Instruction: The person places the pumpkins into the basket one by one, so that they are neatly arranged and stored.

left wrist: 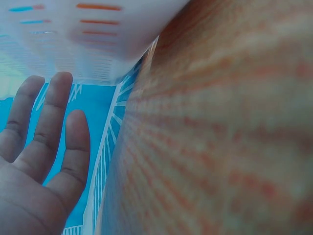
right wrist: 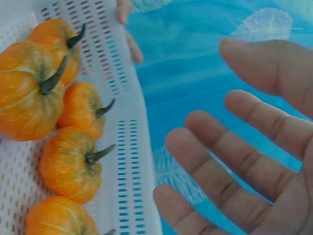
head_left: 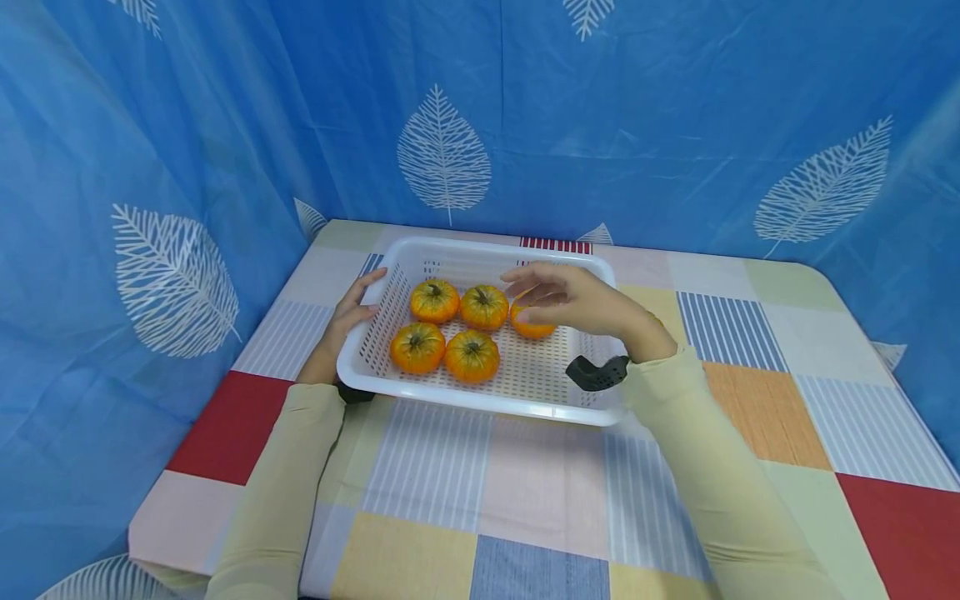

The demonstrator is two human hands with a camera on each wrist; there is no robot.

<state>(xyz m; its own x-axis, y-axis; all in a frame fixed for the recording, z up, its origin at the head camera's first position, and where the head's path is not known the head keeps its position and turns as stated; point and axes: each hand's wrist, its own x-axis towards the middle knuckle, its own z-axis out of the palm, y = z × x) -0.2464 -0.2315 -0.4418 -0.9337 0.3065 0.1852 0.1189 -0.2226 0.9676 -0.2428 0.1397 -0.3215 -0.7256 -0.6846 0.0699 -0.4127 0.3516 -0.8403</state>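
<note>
A white plastic basket (head_left: 480,400) with slotted walls stands on the table, and small orange pumpkins (head_left: 472,356) with green stems sit in its left and middle parts. My left hand (head_left: 351,315) is at the basket's left rim, thumb and fingers extended; the left wrist view has its fingers (left wrist: 57,105) straight beside the slotted wall. Over the basket's right half, my right hand (head_left: 558,296) hovers with relaxed fingers, partly covering the rightmost pumpkin (head_left: 531,327). In the right wrist view, nothing lies between the thumb and fingers of this hand (right wrist: 244,171).
A patchwork-patterned cloth (head_left: 427,467) covers the table. Blue curtains (head_left: 525,125) with white leaf prints hang close behind the table and along its left side. A black wrist device (head_left: 597,373) on the right arm overlaps the basket's right end in the head view.
</note>
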